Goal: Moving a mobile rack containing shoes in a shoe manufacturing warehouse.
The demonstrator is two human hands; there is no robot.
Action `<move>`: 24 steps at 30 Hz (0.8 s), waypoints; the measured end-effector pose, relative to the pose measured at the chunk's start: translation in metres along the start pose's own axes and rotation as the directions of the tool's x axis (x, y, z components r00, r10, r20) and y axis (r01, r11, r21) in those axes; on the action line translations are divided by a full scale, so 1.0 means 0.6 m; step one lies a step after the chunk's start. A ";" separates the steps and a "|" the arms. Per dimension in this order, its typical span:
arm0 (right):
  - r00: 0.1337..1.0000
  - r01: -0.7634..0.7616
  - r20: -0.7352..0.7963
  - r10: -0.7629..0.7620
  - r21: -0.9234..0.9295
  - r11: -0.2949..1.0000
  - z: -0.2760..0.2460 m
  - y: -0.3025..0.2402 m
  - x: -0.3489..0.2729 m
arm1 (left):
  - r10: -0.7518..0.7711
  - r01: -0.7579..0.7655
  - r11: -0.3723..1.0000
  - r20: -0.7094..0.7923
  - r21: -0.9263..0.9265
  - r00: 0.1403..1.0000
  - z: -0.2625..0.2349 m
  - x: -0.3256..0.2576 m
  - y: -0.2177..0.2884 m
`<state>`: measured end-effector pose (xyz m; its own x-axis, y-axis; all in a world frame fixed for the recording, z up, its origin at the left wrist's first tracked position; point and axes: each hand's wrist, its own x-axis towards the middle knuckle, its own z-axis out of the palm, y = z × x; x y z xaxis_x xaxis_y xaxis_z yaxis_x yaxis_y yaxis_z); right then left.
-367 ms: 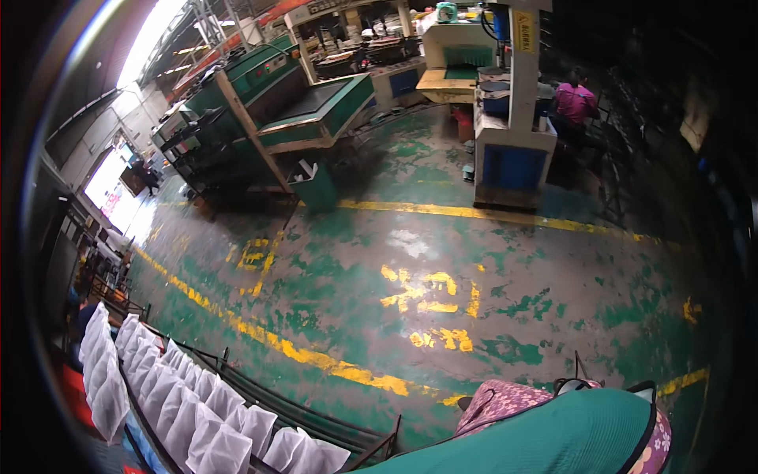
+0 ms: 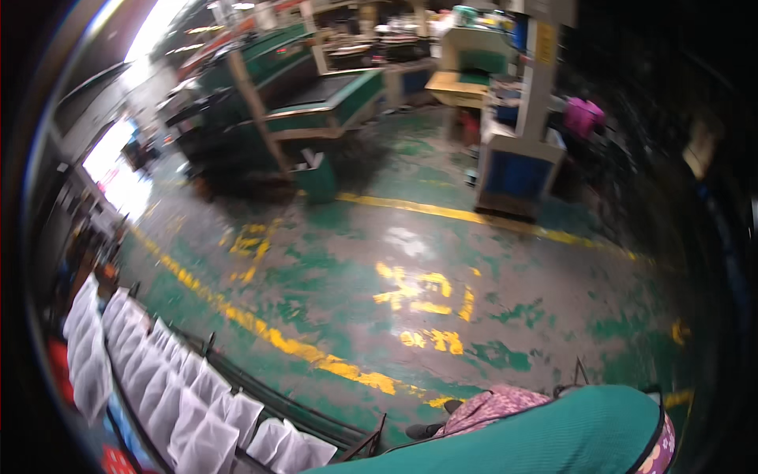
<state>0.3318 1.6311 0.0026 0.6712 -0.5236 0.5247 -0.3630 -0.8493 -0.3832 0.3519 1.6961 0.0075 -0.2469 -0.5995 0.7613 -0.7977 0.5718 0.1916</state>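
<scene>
Neither of my hands shows. Teal ribbed cloth (image 2: 537,434) with a dark trim fills the lower right, over pink patterned cloth (image 2: 497,409). Dark shoes (image 2: 426,430) poke out beside it. At the lower left, white cloth-like pieces (image 2: 201,426) hang or stand in rows on a dark metal rack (image 2: 308,423). No hand is seen touching them.
Worn green floor carries yellow lines (image 2: 332,365) and painted marks. Beyond stand a green machine with a flat bed (image 2: 316,96), a green bin (image 2: 317,180), and a pale machine with a blue panel (image 2: 515,183). A person in pink (image 2: 584,118) is at far right.
The view has tilted slightly and is blurred. The rack and white pieces sit a little further left in view. Dark shoes now show more beside the patterned cloth.
</scene>
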 end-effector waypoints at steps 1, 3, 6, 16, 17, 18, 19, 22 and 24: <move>1.000 -0.006 -0.014 0.006 -0.017 1.000 0.014 0.007 -0.003 | -0.009 0.009 1.000 -0.008 -0.009 1.000 0.005 -0.004 -0.016; 0.997 -0.065 -0.051 0.062 -0.079 0.995 0.027 0.043 -0.014 | 0.014 -0.014 0.997 -0.008 -0.079 1.000 0.048 0.009 -0.015; 0.992 -0.107 -0.075 0.099 -0.120 0.987 0.046 0.059 -0.011 | 0.006 -0.008 0.995 -0.024 -0.103 1.000 0.050 0.016 -0.032; 0.997 -0.015 0.078 0.021 -0.084 0.996 0.043 0.043 0.010 | -0.022 0.015 0.992 -0.059 -0.122 0.998 0.008 0.009 -0.094; 0.996 -0.006 0.085 0.013 -0.080 0.997 0.036 0.037 0.009 | -0.026 0.019 0.992 -0.061 -0.127 0.998 0.007 0.004 -0.104; 0.986 0.022 0.166 -0.019 -0.017 1.000 0.005 0.021 -0.003 | -0.032 0.024 0.992 -0.063 -0.123 0.997 0.003 -0.001 -0.113; 0.970 0.037 0.237 -0.045 0.036 0.999 -0.017 0.014 -0.006 | -0.027 0.018 0.992 -0.066 -0.128 0.997 0.003 -0.002 -0.116; 0.900 0.406 0.074 -0.429 0.212 0.889 0.040 0.081 0.024 | -0.005 -0.008 0.984 -0.076 -0.178 0.997 0.016 0.008 -0.096; 0.832 0.494 -0.021 -0.554 0.480 0.725 0.031 0.089 0.025 | -0.006 -0.008 0.984 -0.079 -0.175 0.997 0.015 0.007 -0.102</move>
<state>0.3345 1.5788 -0.0241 0.7463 0.0329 0.6648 0.3784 -0.8426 -0.3831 0.3946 1.6539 -0.0067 -0.1979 -0.5566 0.8069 -0.6868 0.6661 0.2910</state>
